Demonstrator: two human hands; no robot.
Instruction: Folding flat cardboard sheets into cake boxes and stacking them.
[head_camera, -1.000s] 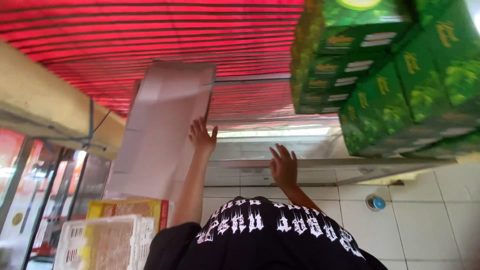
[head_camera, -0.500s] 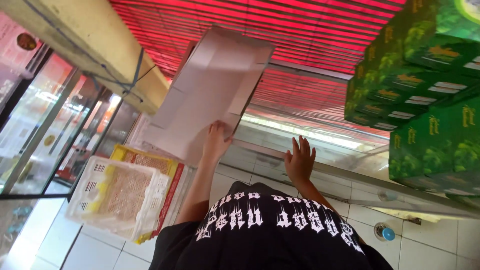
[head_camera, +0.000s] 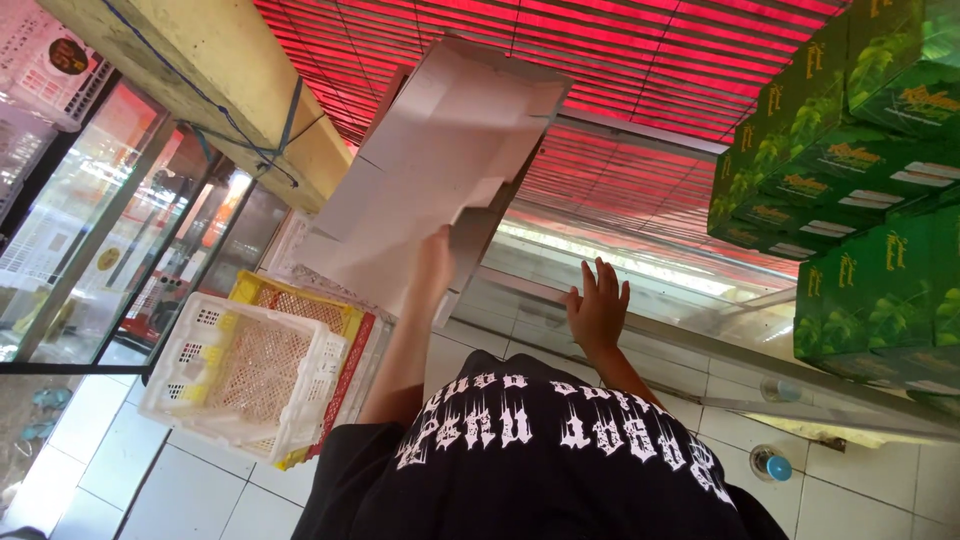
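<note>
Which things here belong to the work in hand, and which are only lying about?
In use: flattened pale cardboard box, gripped by the left hand; right hand open beside it.
Lying about: white plastic crate, green cartons, blue-capped bottle.

A large flattened pale grey cardboard box (head_camera: 440, 170), creased along its fold lines with flaps loose, tilts overhead against red slatted awning, one lower edge gripped.
</note>
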